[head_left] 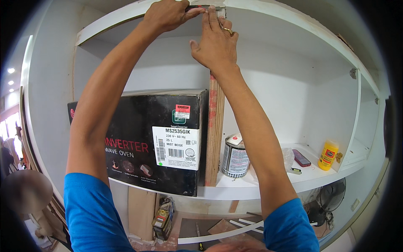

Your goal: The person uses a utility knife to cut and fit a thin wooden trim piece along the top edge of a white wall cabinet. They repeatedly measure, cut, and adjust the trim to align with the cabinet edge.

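Note:
My left hand [166,17] is at the cabinet's top rail [268,12], its fingers closed on a slim dark tool with red on it [197,7]. Just to its right, my right hand [214,46] has its index and middle fingers stretched up against a pale fitting [222,14] at the rail, thumb apart and a gold-coloured ring on one finger. Below that hand an upright plywood strip [213,130] with red marks stands in the white cabinet. A large black microwave carton [130,109] is beside the strip on its left. What exactly the fingertips touch is hard to make out.
The shelf [277,189] holds a tin [235,157], crumpled plastic [287,157], a phone [301,158] and a yellow bottle [328,155]. Below are a fan [333,195], another container [161,222] and several loose strips [222,237]. A blurred round shape [26,192] is at far left.

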Demonstrator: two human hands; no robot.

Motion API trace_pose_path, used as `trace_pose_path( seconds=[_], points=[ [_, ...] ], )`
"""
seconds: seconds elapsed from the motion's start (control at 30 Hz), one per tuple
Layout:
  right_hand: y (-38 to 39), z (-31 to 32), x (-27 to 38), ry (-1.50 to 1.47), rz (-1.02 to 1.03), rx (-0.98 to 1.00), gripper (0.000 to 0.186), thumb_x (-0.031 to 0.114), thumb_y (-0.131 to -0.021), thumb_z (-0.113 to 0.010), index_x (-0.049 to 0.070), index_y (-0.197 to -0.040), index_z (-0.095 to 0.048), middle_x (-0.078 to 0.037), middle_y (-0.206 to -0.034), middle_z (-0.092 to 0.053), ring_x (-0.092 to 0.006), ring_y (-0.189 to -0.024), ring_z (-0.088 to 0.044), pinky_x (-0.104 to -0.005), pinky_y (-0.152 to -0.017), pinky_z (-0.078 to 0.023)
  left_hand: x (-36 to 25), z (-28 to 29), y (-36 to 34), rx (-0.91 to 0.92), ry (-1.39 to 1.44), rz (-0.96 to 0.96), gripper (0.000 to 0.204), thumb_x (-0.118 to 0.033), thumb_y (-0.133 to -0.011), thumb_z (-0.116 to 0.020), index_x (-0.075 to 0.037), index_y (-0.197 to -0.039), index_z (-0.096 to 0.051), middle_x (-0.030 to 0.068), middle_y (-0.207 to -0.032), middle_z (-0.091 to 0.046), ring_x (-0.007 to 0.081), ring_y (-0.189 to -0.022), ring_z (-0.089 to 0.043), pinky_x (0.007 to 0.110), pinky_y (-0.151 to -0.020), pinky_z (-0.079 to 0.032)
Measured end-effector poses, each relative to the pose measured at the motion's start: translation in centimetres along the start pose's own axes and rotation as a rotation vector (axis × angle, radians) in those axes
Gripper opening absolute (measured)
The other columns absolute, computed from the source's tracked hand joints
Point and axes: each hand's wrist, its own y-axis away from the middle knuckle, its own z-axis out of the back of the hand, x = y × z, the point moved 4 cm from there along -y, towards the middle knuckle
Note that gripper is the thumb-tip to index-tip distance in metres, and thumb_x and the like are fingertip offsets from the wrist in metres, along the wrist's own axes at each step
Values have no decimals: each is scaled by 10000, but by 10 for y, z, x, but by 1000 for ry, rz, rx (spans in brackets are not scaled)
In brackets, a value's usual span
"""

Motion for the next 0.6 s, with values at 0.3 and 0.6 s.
trace_pose_path(
  seconds=[0.3,0.6],
  points=[
    [-3,13,1,-153,-16,-22,857,234,-764,-758,31,-1519,-407,-125,-1623,-354,-359,-1432,-407,-596,-1073,-402,3,-2,-1,2,-65,13,773,-694,-997,-425,13,-873,-712,244,-752,-704,438,-753,-708,537,-682,-544],
    [-5,19,2,-187,-10,-13,855,228,-782,-747,24,-1533,-393,-125,-1612,-371,-368,-1418,-422,-581,-1060,-421,3,1,2,43,-12,51,762,-673,-1009,-428,22,-875,-710,258,-756,-699,455,-758,-700,546,-711,-541]
  ],
)
